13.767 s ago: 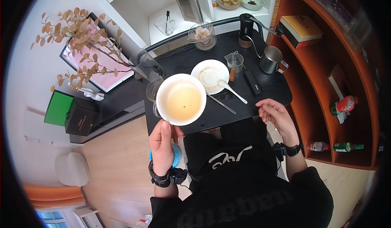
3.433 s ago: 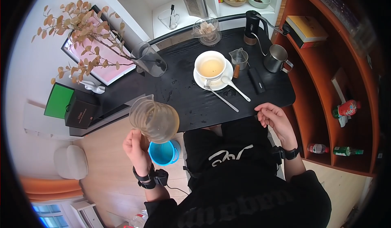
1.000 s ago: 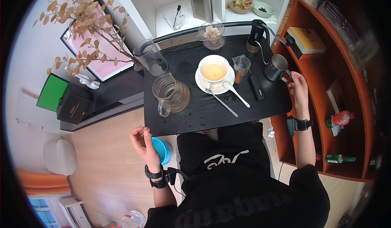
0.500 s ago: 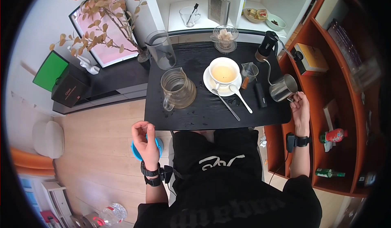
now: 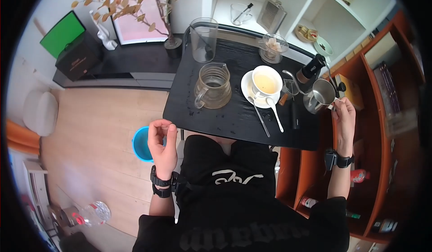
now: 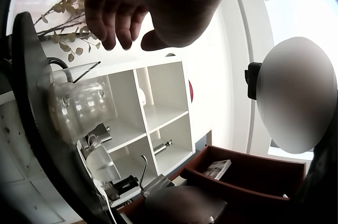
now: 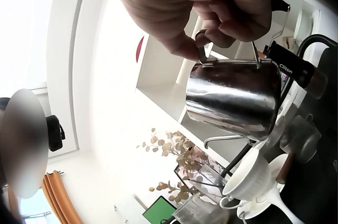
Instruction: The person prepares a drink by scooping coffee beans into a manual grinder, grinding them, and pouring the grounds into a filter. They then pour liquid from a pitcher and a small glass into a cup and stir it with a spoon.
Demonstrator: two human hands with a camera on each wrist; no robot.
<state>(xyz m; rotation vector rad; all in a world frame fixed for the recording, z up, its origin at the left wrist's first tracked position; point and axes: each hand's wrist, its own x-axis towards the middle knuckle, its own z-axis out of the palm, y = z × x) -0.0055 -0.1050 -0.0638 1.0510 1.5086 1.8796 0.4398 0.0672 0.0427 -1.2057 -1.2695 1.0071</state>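
My right hand [image 5: 344, 120] grips the handle of a steel gooseneck kettle [image 5: 320, 95] at the table's right side; in the right wrist view the fingers curl through the handle above the kettle [image 7: 232, 94]. My left hand [image 5: 164, 146], holding nothing, hangs off the table's front left corner with loosely bent fingers. A ribbed glass jug [image 5: 213, 87] stands on the left of the black table [image 5: 234, 121]. Right of it a white cup [image 5: 266, 81] with pale yellow liquid sits on a saucer [image 5: 247, 83], with a white spoon [image 5: 276, 114] and a thin metal stirrer [image 5: 260, 119] leaning there.
Around the kettle are a black grinder [image 5: 311, 68], a small glass pitcher [image 5: 290, 87] and a black case [image 5: 294, 115]. A glass dripper [image 5: 272, 47] and a tall glass cylinder [image 5: 204, 40] stand at the back. A blue bucket [image 5: 142, 144] is on the floor, a wooden shelf [image 5: 310, 175] to the right.
The left hand let go of the jug, now set on the table. Earlier the white cup came down onto the saucer. The right hand moved to the kettle and took its handle. The head view turned.
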